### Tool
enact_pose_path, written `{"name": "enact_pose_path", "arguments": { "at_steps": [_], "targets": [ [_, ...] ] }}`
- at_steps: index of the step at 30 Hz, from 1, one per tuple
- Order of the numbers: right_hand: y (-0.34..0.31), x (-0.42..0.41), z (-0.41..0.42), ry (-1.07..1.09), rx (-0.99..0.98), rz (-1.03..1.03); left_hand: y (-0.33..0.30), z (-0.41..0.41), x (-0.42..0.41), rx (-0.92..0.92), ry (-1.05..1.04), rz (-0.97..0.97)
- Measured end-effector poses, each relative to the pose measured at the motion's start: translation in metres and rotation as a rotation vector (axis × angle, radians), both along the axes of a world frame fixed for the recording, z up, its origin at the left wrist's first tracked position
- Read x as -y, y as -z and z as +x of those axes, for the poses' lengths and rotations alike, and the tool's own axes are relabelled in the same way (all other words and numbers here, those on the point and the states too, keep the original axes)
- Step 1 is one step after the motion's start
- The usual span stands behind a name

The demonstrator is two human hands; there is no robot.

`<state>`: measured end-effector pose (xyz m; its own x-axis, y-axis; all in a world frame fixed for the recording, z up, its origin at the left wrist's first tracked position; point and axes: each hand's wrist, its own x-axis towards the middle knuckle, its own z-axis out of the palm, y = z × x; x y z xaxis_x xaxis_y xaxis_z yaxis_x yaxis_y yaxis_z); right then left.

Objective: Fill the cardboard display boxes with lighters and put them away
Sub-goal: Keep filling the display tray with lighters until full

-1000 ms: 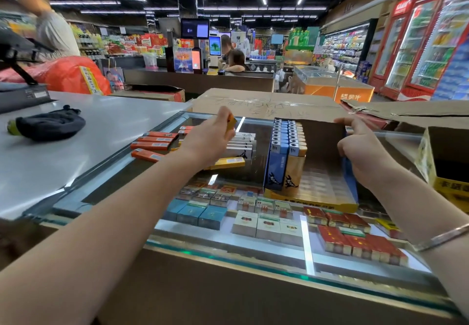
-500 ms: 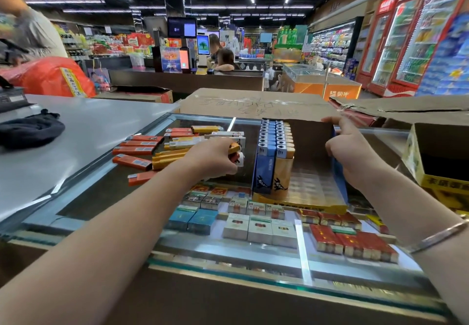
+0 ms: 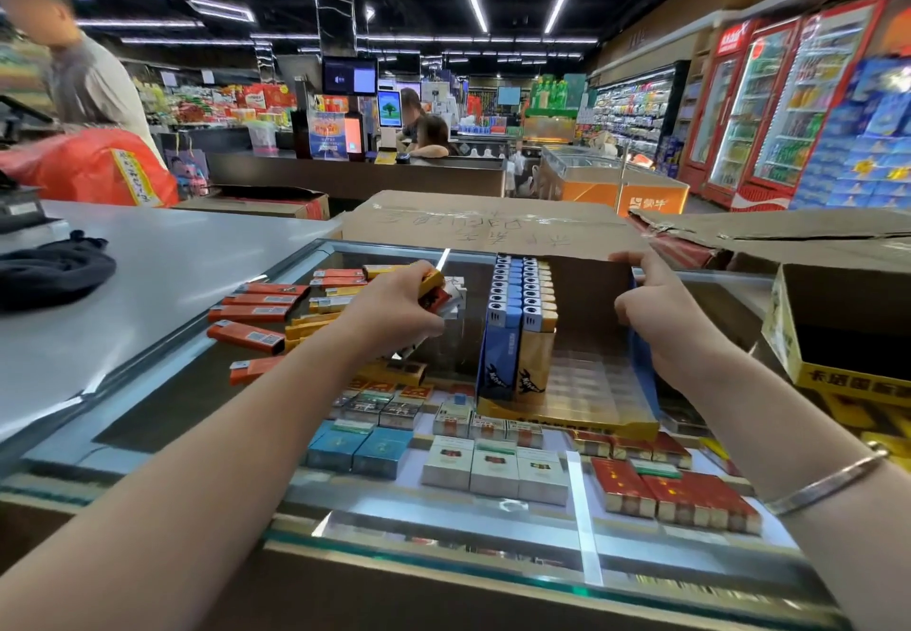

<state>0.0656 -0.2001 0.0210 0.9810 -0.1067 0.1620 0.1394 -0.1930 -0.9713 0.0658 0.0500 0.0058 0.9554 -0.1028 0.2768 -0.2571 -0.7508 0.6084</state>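
A yellow and blue cardboard display box [image 3: 591, 421] stands on the glass counter. Rows of blue and gold lighters [image 3: 520, 315] fill its left side; its right side is bare. My right hand [image 3: 658, 315] grips the box's right wall. My left hand [image 3: 394, 310] holds a small bunch of gold, red and white lighters [image 3: 436, 288] just left of the box. Loose orange and gold lighters [image 3: 256, 307] lie scattered on the glass further left.
A second yellow display box [image 3: 838, 334] stands at the right edge. Flattened cardboard [image 3: 473, 226] lies behind the boxes. Cigarette packs [image 3: 493, 468] show under the glass. A dark cloth [image 3: 49, 268] lies on the grey counter [image 3: 148, 256] to the left. A person stands at far left.
My left hand dropped from above the loose lighters onto the pile and gathered several. My right hand stayed on the box wall.
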Motion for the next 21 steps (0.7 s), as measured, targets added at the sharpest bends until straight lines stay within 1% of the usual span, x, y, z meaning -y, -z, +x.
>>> {"name": "enact_pose_path", "arguments": {
  "at_steps": [2,5,6,8,10,11,13,15,16,18,21],
  "targets": [
    [0.0,0.0,0.0,-0.005,0.009,-0.003,-0.008,-0.003,-0.003,0.065,0.029,-0.141],
    [0.001,-0.001,-0.001,-0.018,0.015,-0.027,-0.031,-0.008,0.0,0.131,0.042,-0.49],
    [0.001,-0.001,-0.001,-0.006,0.031,-0.064,-0.04,-0.01,0.004,0.133,0.057,-0.619],
    [0.002,-0.002,-0.002,0.077,0.15,-0.209,-0.055,-0.014,0.016,0.119,0.124,-0.852],
    [-0.003,-0.005,-0.009,0.145,0.391,-0.345,-0.064,-0.015,0.032,0.106,0.167,-1.017],
    [-0.007,-0.008,-0.014,0.133,0.519,-0.377,-0.066,-0.016,0.042,0.102,0.174,-1.071],
    [-0.013,-0.014,-0.026,0.019,0.709,-0.42,-0.064,-0.017,0.062,0.099,0.198,-1.123],
    [-0.014,-0.022,-0.036,-0.1,0.834,-0.499,-0.059,-0.018,0.077,0.105,0.229,-1.135],
    [-0.014,-0.026,-0.039,-0.116,0.886,-0.549,-0.057,-0.018,0.082,0.11,0.245,-1.142],
    [-0.013,-0.029,-0.041,-0.102,0.947,-0.58,-0.054,-0.02,0.086,0.11,0.284,-1.156],
    [-0.014,-0.029,-0.042,-0.105,0.957,-0.514,-0.053,-0.022,0.085,0.078,0.338,-1.131]
  ]
}}
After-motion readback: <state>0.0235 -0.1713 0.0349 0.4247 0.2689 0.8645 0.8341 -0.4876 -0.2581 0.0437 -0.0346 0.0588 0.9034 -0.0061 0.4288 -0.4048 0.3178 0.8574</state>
